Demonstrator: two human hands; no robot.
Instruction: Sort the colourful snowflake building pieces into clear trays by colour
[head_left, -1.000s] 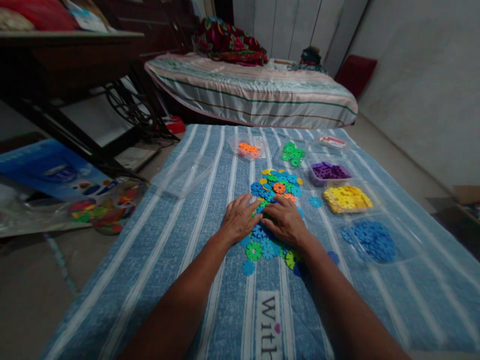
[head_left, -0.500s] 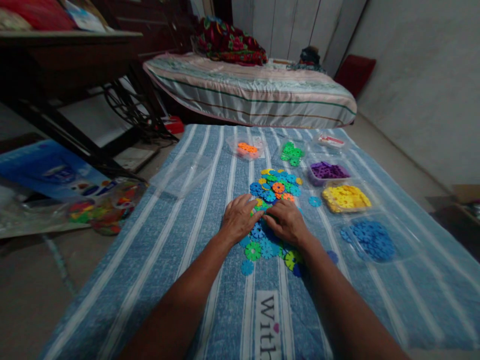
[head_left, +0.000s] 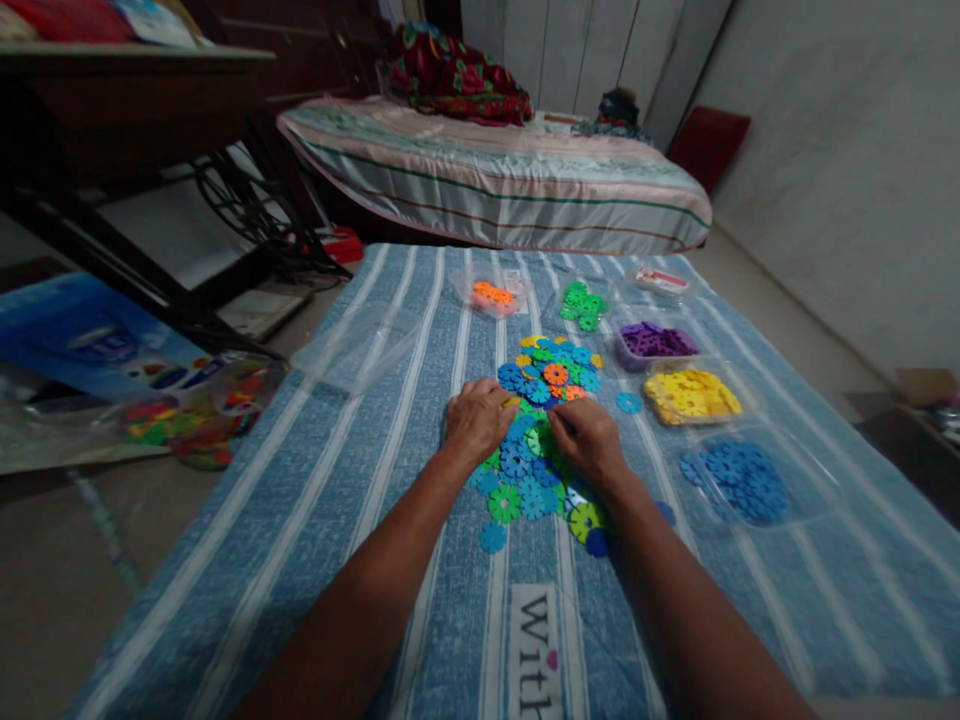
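A loose pile of notched plastic discs [head_left: 536, 495], mostly blue and green with some yellow and orange, lies on the striped cloth between my hands. At the pile's left edge, my left hand [head_left: 480, 418] has its fingers closed, with a yellow disc [head_left: 511, 402] showing at the fingertips. My right hand [head_left: 587, 437] rests over the right side of the pile, fingers curled in. Whatever those fingers may hold is hidden. A green disc [head_left: 538, 437] lies beside its thumb. Orange discs [head_left: 556, 375] show in the far part of the pile.
Clear tubs hold sorted discs: blue [head_left: 746, 480], yellow [head_left: 694, 395], purple [head_left: 656, 340], green [head_left: 583, 305] and orange [head_left: 493, 296]. An empty-looking clear bag [head_left: 360, 348] lies left. A single blue disc [head_left: 628, 403] sits near the yellow tub. A bed [head_left: 495, 190] stands beyond.
My hands have drawn apart, the right one moving slightly right, uncovering green and blue discs between them. A yellow disc now shows at my left fingertips.
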